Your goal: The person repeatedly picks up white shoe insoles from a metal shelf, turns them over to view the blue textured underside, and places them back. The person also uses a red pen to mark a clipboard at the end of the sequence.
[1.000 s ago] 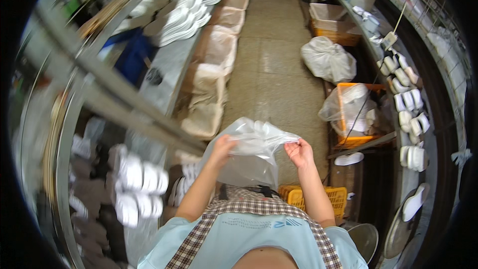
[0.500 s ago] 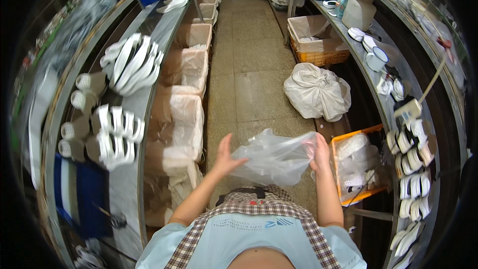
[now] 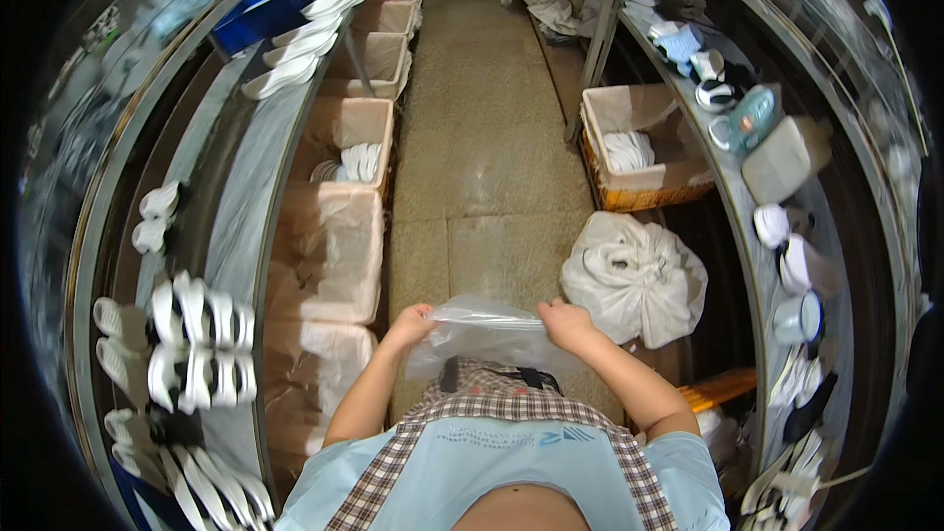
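A clear plastic bag is stretched between my two hands in front of my checked apron. My left hand pinches one end of its upper edge, and my right hand grips the other end. The bag hangs down from this taut edge and looks flat, with nothing visible inside. Just beyond my right hand, a tied white cloth sack rests on the floor.
Lined bins stand along the left side of the aisle. White shoe parts line the left shelf, near a blue bin. A lined orange crate is at right, below a shelf with an enamel mug and a plastic jug.
I have moved forward along the aisle, so shelves and bins sit nearer. My left hand, earlier spread beside the crumpled bag, now grips its edge; the bag is pulled straight.
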Available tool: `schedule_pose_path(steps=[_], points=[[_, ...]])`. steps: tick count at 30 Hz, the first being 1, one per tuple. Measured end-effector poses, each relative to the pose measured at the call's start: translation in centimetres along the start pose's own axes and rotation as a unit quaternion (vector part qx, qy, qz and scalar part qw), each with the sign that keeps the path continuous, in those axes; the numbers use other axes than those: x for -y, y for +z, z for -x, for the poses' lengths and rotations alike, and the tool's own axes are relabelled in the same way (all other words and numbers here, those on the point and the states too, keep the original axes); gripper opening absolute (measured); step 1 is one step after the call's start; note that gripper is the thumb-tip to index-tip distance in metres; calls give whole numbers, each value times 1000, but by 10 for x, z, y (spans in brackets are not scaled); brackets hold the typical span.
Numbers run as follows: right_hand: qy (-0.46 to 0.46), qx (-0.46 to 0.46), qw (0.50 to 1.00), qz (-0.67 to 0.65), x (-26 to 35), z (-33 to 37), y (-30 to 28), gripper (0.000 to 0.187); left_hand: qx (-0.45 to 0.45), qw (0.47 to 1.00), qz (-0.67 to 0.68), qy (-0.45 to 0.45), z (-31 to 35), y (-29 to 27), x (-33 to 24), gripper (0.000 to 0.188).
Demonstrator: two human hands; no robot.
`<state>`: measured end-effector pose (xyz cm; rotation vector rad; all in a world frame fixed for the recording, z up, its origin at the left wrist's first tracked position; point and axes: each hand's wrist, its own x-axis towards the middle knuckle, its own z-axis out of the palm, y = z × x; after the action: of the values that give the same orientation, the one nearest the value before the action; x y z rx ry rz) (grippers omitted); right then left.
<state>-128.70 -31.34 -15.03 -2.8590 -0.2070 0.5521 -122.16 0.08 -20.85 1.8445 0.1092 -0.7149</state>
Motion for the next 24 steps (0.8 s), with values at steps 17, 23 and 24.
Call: schedule_pose_path(steps=[17, 23, 24], points=[[8, -364, 728, -581, -251, -509, -305, 29, -295, 881, 138, 342, -449, -170, -441, 23], [-228, -660, 690, -191, -260, -563, -462, 32, -544, 613, 113, 561, -506, -214, -528, 33], [-261, -638, 716, -106, -268, -584, -461, 34, -529, 681, 21, 505, -553, -216, -512, 31]])
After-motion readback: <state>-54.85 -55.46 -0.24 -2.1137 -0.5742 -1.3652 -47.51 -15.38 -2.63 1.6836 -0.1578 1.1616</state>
